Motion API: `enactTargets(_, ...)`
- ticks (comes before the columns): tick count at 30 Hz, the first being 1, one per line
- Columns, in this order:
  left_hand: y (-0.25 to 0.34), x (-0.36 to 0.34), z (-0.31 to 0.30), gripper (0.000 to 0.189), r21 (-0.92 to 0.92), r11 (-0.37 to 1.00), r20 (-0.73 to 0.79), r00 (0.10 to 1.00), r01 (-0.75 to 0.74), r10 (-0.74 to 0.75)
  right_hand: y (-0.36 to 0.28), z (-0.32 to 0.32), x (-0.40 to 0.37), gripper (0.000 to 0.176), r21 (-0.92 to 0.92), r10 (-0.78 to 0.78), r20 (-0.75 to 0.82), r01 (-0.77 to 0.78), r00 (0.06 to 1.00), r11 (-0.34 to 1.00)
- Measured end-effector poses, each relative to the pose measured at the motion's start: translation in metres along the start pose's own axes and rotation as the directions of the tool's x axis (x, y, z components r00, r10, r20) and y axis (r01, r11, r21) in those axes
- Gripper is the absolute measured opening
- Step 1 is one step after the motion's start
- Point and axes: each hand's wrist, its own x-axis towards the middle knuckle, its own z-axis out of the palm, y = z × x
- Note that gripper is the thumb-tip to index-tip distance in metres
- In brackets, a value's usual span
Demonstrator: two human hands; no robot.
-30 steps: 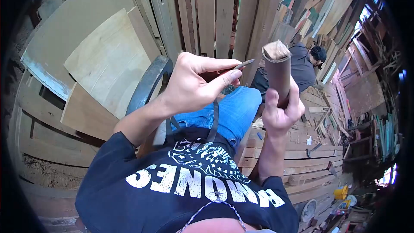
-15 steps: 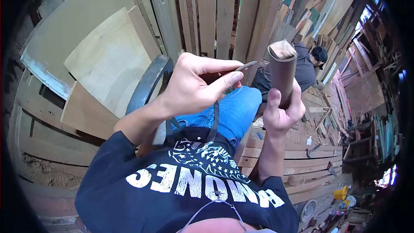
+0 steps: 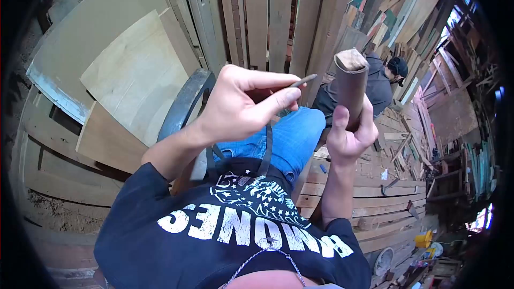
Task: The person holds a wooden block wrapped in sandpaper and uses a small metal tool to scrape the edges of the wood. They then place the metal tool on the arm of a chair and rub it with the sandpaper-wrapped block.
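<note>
My left hand [image 3: 243,101] is closed in a pinch around a thin, pencil-like stick [image 3: 304,81]. The stick's pointed end faces right, toward a brown cylinder. Upright in my right hand [image 3: 350,136], this brown roll [image 3: 350,90] appears wrapped around a pale piece of wood [image 3: 352,60], whose rough end shows at the top. My thumb and fingers grip its lower part. A gap separates the stick's tip from the roll. The lower end of the roll is hidden by my hand.
A person in dark clothes and a cap [image 3: 377,83] is low down behind the roll. At left, pale boards [image 3: 136,77] lean beside a dark curved armrest [image 3: 187,101]. Wood scraps [image 3: 401,134] litter the slatted floor [image 3: 369,208] at right; a hooked tool [image 3: 391,185] lies there.
</note>
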Motion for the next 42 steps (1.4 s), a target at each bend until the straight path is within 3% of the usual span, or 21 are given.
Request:
enactTargets(2,-0.005,0.001,0.002,0.021,-0.040,0.999,-0.017,1.000,-0.026,0.026,-0.005,-0.002,-0.002,0.050,0.046,-0.015,-0.033,0.016,0.999,0.999)
enactTargets(5,-0.005,-0.001,0.004,0.022,-0.016,0.999,0.009,0.999,-0.043,0.043,-0.004,0.001,0.001,0.057,-0.084,-0.243,0.019,0.244,0.970,0.966)
enactTargets(9,-0.005,0.001,0.003,0.023,-0.027,0.999,0.013,0.999,-0.046,0.046,0.000,0.005,0.003,0.056,-0.139,-0.243,0.034,0.245,0.969,0.959)
enactTargets(12,-0.008,0.000,0.003,0.023,-0.018,0.999,0.031,0.999,-0.031,0.032,0.001,0.005,0.002,0.056,-0.158,-0.160,-0.007,0.157,0.987,0.975)
enactTargets(14,-0.015,0.002,0.005,0.023,-0.024,0.988,-0.005,0.988,-0.155,0.155,-0.004,-0.002,-0.003,0.057,0.014,-0.018,-0.020,0.018,1.000,1.000)
enactTargets(16,-0.008,0.000,0.005,0.023,-0.015,0.994,0.007,0.994,-0.106,0.107,-0.008,-0.008,-0.009,0.059,0.085,0.030,0.009,-0.031,1.000,0.996)
enactTargets(18,-0.005,-0.002,0.005,0.023,-0.003,0.998,0.020,0.998,-0.061,0.061,-0.013,-0.008,-0.008,0.061,0.117,-0.041,0.048,0.035,0.998,0.993)
enactTargets(20,-0.006,-0.002,0.004,0.023,-0.022,0.993,0.024,0.993,-0.112,0.113,-0.012,-0.006,-0.007,0.061,0.057,-0.040,0.066,0.037,0.997,0.998)
enactTargets(22,0.002,-0.002,0.002,0.021,-0.022,0.996,0.035,0.995,-0.090,0.090,-0.006,0.001,-0.001,0.061,-0.063,-0.280,0.069,0.284,0.957,0.957)
enactTargets(27,0.001,-0.002,0.003,0.019,-0.042,0.998,0.023,0.998,-0.056,0.057,-0.006,0.003,-0.001,0.059,-0.074,-0.227,0.032,0.229,0.973,0.971)
enactTargets(36,-0.006,-0.002,0.003,0.023,-0.025,0.992,0.015,0.992,-0.123,0.123,-0.012,0.005,-0.004,0.057,-0.059,-0.166,0.037,0.168,0.985,0.984)
enactTargets(42,-0.002,-0.003,0.004,0.021,-0.029,0.995,0.042,0.994,-0.099,0.100,-0.001,-0.001,0.000,0.051,-0.022,0.031,-0.014,-0.031,0.999,0.999)
